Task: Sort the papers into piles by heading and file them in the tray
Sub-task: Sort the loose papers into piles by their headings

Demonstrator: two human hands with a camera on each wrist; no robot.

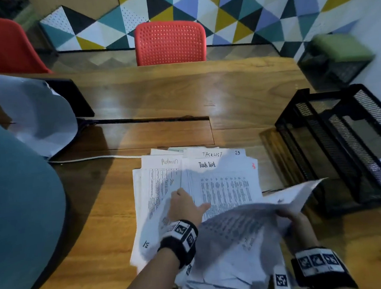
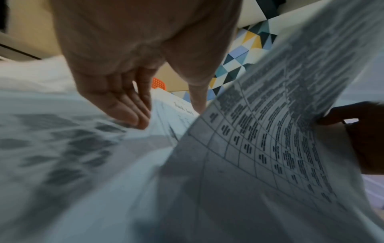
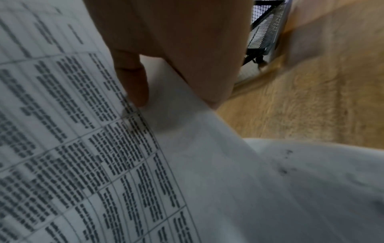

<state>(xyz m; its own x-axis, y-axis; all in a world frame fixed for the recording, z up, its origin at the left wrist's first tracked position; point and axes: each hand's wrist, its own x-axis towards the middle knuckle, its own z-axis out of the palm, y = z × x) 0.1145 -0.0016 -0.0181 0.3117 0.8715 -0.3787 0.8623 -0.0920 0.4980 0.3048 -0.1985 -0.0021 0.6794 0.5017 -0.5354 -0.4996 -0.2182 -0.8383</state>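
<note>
Left hand [image 1: 185, 207]: fingers straight, flat on the spread papers, pinning the stack so it doesn't slide w/ the lift; holds nothing.
Right hand [image 1: 292, 217]: pinches the near-right edge of a lifted sheet [image 1: 247, 217], thumb on top in the right wrist view; sheet bows up, prob. to clear the headings below.
Papers [image 1: 158, 215]: loose overlapping heap on the desk [image 1: 88, 220], front-centre; not yet clean piles.
Admin sheet [image 1: 162, 176]: left of heap, handwritten heading showing.
Task List sheet [image 1: 224, 187]: just beside it on the right, partly under the lifted sheet; another "TASKLIST" page peeks out behind.
Mesh tray [image 1: 344, 146]: black, right of the heap, apart from it; contents can't tell.
Stage: sorting, filing not begun, by my read.
</note>
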